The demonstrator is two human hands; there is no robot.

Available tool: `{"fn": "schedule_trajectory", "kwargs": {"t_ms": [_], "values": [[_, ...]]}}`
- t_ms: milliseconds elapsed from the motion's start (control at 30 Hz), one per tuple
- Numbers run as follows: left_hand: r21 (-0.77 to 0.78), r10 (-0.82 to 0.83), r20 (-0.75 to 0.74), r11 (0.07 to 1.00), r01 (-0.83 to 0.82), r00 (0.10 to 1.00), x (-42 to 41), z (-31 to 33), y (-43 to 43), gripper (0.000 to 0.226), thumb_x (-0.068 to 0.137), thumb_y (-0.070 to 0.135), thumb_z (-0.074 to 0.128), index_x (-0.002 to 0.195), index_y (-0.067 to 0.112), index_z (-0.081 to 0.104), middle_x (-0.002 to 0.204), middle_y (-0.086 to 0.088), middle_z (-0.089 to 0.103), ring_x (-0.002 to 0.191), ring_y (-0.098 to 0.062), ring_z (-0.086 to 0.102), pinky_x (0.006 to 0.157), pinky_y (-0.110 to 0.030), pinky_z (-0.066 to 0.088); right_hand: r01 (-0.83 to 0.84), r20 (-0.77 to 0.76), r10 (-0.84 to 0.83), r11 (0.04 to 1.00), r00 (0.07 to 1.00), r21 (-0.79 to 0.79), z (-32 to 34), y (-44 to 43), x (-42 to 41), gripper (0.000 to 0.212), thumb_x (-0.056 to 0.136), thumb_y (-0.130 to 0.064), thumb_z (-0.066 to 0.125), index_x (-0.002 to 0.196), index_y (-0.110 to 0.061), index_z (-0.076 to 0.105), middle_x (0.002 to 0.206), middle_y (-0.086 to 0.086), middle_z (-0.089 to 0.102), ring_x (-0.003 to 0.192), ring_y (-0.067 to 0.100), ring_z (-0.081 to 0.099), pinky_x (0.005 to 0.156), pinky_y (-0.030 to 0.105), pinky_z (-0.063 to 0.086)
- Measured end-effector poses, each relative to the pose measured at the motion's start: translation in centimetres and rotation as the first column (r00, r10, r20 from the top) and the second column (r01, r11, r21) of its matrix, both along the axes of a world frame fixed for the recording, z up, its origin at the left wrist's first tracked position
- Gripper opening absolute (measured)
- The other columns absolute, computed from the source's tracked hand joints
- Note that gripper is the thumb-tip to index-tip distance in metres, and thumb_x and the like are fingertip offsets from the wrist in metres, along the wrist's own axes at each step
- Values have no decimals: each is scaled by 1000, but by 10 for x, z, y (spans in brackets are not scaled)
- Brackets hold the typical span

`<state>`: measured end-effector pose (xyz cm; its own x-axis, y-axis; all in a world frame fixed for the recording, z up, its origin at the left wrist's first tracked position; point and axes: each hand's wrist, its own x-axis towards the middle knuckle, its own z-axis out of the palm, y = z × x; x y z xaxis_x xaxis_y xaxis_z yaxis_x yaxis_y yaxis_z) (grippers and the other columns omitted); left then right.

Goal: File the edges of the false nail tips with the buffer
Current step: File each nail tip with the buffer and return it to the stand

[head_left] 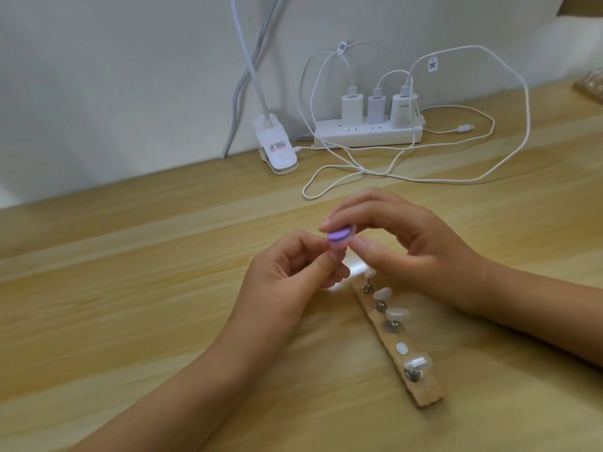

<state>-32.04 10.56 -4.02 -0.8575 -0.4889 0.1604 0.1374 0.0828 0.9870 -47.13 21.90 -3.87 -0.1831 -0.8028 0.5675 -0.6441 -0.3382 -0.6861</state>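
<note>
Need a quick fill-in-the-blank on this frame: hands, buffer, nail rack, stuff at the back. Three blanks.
1. The right hand pinches a ___ buffer above a nail tip held by the left hand.
2. On the wooden strip, ___ stands carry nail tips.
3. The power strip holds ___ chargers.

Missing words: purple; four; three.

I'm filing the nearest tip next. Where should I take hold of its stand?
Probably pinch the metal stem under the tip, coming in sideways across the strip. The stem stands upright, the tip overhangs it, and the next spot holds only a flat disc.
</note>
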Motion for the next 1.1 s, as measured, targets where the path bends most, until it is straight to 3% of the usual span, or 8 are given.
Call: {"fn": "schedule_trajectory", "kwargs": {"t_ms": [267, 367, 500, 600, 933, 1100], "values": [[-15, 2, 14, 1000, -2, 1000, -1, -1, -1, 16, 80, 28, 68, 89, 15, 72, 71, 3, 70, 66, -2, 63, 65, -12, 47, 31, 27, -32, 999, 999, 8, 2, 2, 0, 22, 87, -3, 60, 106, -5, 70, 106, 8, 64, 105, 21, 61, 91, 38, 51], [-23, -8, 12, 1000, 8, 1000, 0, -2, -1, 17, 81, 28, 68, 91, 14, 72, 72, 4, 70, 67, -3, 63, 66, -11, 46, 28, -73, -30, 999, 997, -25, 2, 2, 3, 22, 85, 0, 63, 105, -4, 70, 106, 9, 63, 102, 21, 61, 91, 33, 49], [-26, 5, 19, 1000, -5, 1000, 0, -2, -2, 15, 82, 28, 68, 91, 18, 74, 71, 5, 70, 66, -1, 62, 65, -10, 46, 51, -17, -51, 999, 999, 6, 2, 2, 2, 21, 86, -3, 62, 105, -5, 70, 105, 7, 63, 102, 19, 60, 91, 36, 49], [-39, -4, 20, 999, 4, 1000, -1, -2, -2, 8, 87, 18, 67, 90, 14, 73, 69, 5, 68, 66, -2, 62, 66, -11, 46, 18, -97, -18, 1000, 995, 2, 1, 1, 3, 20, 85, -2, 63, 103, -4, 71, 105, 8, 62, 101, 21, 60, 91, 32, 48], [-29, 37, 44, 999, -36, 998, -1, -4, -4, 4, 83, 27, 73, 83, 23, 75, 68, 5, 69, 65, -2, 61, 63, -10, 45, 24, 119, -31, 998, 992, 65, 0, 0, -1, 20, 88, -9, 59, 105, -13, 69, 106, 0, 64, 104, 16, 60, 92, 28, 47], [54, 30, 0, 998, -30, 1000, -1, -3, -5, 7, 83, 25, 74, 87, 20, 75, 72, 1, 71, 68, -6, 65, 67, -14, 49, 8, 151, -14, 999, 988, 41, 0, 1, -1, 24, 87, -11, 64, 110, -16, 64, 110, 1, 64, 110, 22, 60, 97, 42, 48]]}}
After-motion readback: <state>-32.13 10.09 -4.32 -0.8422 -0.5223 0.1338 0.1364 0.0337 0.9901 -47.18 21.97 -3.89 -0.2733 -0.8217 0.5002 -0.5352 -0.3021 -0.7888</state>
